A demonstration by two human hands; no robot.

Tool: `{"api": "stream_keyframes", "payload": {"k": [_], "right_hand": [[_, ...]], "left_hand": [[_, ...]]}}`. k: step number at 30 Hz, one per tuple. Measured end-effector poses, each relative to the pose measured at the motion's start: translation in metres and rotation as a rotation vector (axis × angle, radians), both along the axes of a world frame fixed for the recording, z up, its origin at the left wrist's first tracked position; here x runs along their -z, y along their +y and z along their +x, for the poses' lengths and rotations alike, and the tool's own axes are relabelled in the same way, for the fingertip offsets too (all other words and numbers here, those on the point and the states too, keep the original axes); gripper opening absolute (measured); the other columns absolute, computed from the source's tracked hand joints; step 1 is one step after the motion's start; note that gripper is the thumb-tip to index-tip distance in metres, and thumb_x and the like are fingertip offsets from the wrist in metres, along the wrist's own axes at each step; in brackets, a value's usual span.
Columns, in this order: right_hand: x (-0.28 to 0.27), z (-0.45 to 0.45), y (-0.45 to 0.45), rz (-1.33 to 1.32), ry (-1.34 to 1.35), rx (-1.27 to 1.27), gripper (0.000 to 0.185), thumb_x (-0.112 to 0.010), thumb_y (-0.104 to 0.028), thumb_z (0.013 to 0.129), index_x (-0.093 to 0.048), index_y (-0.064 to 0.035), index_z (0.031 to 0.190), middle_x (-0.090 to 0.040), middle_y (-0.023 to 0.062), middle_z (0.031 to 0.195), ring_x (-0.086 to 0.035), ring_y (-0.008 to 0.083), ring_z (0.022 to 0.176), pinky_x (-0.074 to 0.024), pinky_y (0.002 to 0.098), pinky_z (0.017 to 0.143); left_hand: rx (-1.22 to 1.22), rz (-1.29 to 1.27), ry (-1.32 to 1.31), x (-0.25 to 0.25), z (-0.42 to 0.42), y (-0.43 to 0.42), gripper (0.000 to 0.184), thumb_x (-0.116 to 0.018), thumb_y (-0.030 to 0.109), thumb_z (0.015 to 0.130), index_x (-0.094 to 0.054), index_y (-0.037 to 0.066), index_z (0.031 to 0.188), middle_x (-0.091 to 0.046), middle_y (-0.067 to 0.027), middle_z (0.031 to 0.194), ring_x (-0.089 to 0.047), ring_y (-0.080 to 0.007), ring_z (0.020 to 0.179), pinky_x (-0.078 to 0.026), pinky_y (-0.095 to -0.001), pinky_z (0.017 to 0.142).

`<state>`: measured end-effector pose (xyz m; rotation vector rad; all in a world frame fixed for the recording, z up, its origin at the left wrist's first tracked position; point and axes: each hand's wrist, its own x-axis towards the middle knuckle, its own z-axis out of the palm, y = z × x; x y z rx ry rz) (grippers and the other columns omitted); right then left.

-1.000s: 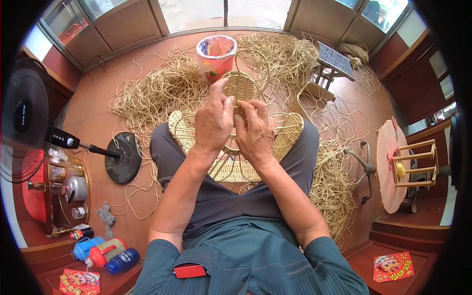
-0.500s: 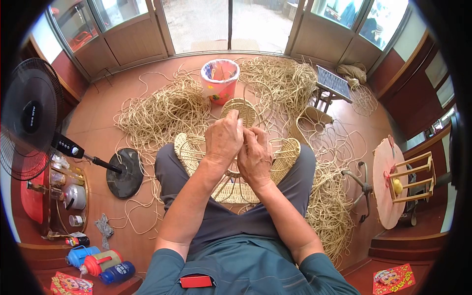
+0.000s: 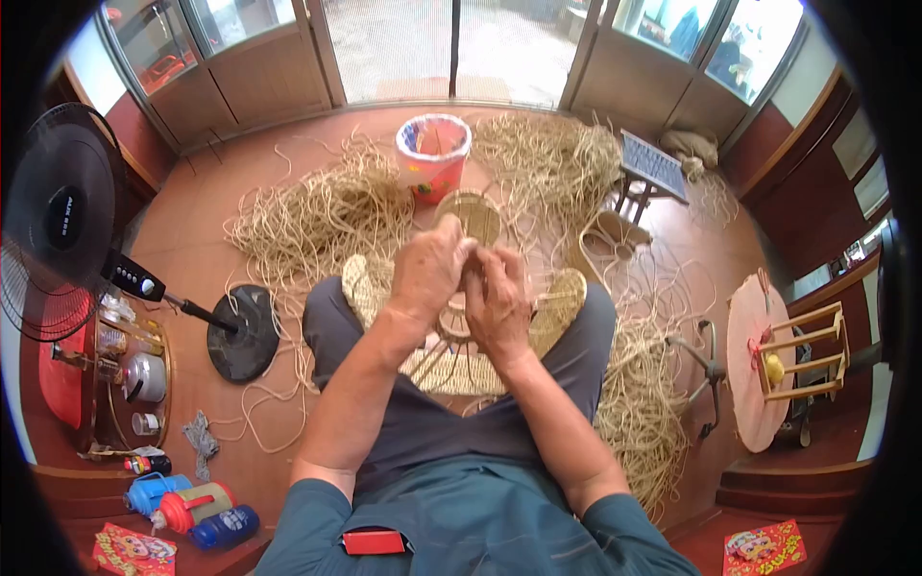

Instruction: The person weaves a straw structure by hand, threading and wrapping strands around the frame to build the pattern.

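A woven straw-rope piece rests across my lap, with a rounded panel at the far side, a curved side panel at the right and a flat woven band nearest me. Strands cross between these parts, around a ring in the middle. Over the centre, my left hand is closed, its thumb and fingers pinched together. My right hand is right beside it, fingers bent and closed at the same spot. Both seem to grip straw rope, though the fingers hide most of it.
Large heaps of loose straw rope cover the floor, also at the right. Ahead stands a pink bucket. A black fan is at left, a small stool at far right, and a round wooden board at right.
My left hand has shifted slightly and its wrist has turned. The rope loop that arched above the hands is less distinct now. Both hands stay close together over the woven piece.
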<state>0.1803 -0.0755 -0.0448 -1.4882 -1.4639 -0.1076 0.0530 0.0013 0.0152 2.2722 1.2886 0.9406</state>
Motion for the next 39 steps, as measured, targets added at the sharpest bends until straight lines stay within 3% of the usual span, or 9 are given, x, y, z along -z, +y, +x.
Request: {"api": "stream_keyframes", "payload": {"k": [5, 6, 9, 14, 18, 25, 32, 36, 39], "right_hand": [[-0.008, -0.003, -0.007, 0.029, -0.022, 0.006, 0.036, -0.076, -0.007, 0.097, -0.075, -0.0116, 0.132, -0.069, 0.0131, 0.122, -0.071, 0.0355, 0.109, -0.054, 0.0489, 0.092], [-0.011, -0.005, -0.008, 0.028, -0.012, 0.005, 0.036, -0.076, -0.006, 0.096, -0.075, -0.0119, 0.132, -0.069, 0.0123, 0.122, -0.071, 0.0346, 0.108, -0.0539, 0.0486, 0.092], [-0.007, -0.004, -0.009, 0.058, -0.027, -0.02, 0.041, -0.076, -0.004, 0.093, -0.075, -0.0135, 0.133, -0.068, 0.0085, 0.128, -0.07, 0.0309, 0.109, -0.0535, 0.0471, 0.092], [-0.011, -0.004, -0.003, 0.058, -0.227, -0.041, 0.048, -0.077, -0.008, 0.094, -0.076, -0.017, 0.141, -0.068, 0.0067, 0.133, -0.069, 0.0293, 0.109, -0.0524, 0.0452, 0.092], [-0.008, -0.004, -0.002, 0.038, -0.281, -0.043, 0.05, -0.077, -0.012, 0.095, -0.076, -0.0196, 0.145, -0.068, 0.0073, 0.132, -0.069, 0.0289, 0.109, -0.0514, 0.0451, 0.091], [-0.014, -0.013, -0.005, -0.048, -0.32, -0.032, 0.051, -0.077, -0.018, 0.097, -0.074, -0.0195, 0.148, -0.064, 0.0117, 0.134, -0.069, 0.0305, 0.108, -0.0513, 0.0458, 0.091], [-0.016, -0.023, -0.005, -0.135, -0.273, -0.044, 0.055, -0.078, -0.02, 0.095, -0.071, -0.018, 0.15, -0.059, 0.0175, 0.136, -0.07, 0.0348, 0.108, -0.0568, 0.049, 0.087], [-0.021, -0.029, -0.004, -0.177, -0.211, -0.036, 0.049, -0.082, -0.022, 0.097, -0.072, -0.0179, 0.145, -0.059, 0.0203, 0.137, -0.071, 0.038, 0.115, -0.0604, 0.0468, 0.093], [-0.019, -0.029, -0.002, -0.173, -0.216, -0.024, 0.049, -0.082, -0.02, 0.097, -0.071, -0.0178, 0.145, -0.059, 0.0202, 0.137, -0.072, 0.0383, 0.115, -0.0604, 0.0469, 0.093]], "left_hand": [[-0.098, -0.03, -0.105, 0.015, -0.018, -0.009, 0.023, -0.077, 0.024, 0.106, -0.07, 0.004, 0.098, -0.075, -0.018, 0.077, -0.077, -0.0349, 0.071, -0.058, -0.0479, 0.065], [-0.121, -0.019, -0.151, 0.015, -0.021, -0.009, 0.023, -0.076, 0.022, 0.106, -0.07, 0.004, 0.095, -0.072, -0.0124, 0.072, -0.071, -0.0242, 0.062, -0.055, -0.0426, 0.06], [-0.16, -0.08, -0.158, 0.008, -0.036, -0.014, 0.02, -0.071, 0.023, 0.107, -0.067, 0.006, 0.096, -0.074, -0.0175, 0.075, -0.076, -0.0396, 0.071, -0.057, -0.052, 0.066], [-0.297, 0.028, -0.175, 0.015, -0.078, -0.004, 0.022, -0.075, 0.021, 0.106, -0.065, 0.006, 0.094, -0.065, -0.0065, 0.067, -0.065, -0.019, 0.059, -0.053, -0.0418, 0.059], [-0.28, -0.179, -0.493, 0.021, -0.107, 0.017, 0.027, -0.076, 0.023, 0.111, -0.066, 0.007, 0.093, -0.068, 0.0, 0.071, -0.062, -0.0082, 0.059, -0.052, -0.0294, 0.053], [-0.102, -0.392, -1.048, -0.02, -0.096, 0.06, 0.023, -0.077, 0.026, 0.112, -0.074, 0.004, 0.107, -0.079, -0.0087, 0.088, -0.077, -0.0163, 0.067, -0.067, -0.0292, 0.062], [0.226, -0.37, -0.758, -0.057, -0.041, 0.063, 0.03, -0.078, 0.029, 0.112, -0.077, 0.0, 0.121, -0.084, -0.0125, 0.1, -0.082, -0.0181, 0.086, -0.07, -0.0329, 0.082], [0.019, -0.303, -0.393, -0.058, -0.043, 0.039, 0.048, -0.079, 0.032, 0.11, -0.069, -0.001, 0.144, -0.083, -0.0112, 0.111, -0.08, -0.0156, 0.097, -0.065, -0.0296, 0.086], [0.213, -0.426, -0.398, -0.006, -0.052, 0.047, 0.056, -0.08, 0.029, 0.11, -0.062, -0.002, 0.154, -0.08, -0.008, 0.112, -0.076, -0.013, 0.104, -0.061, -0.0303, 0.092]]}}
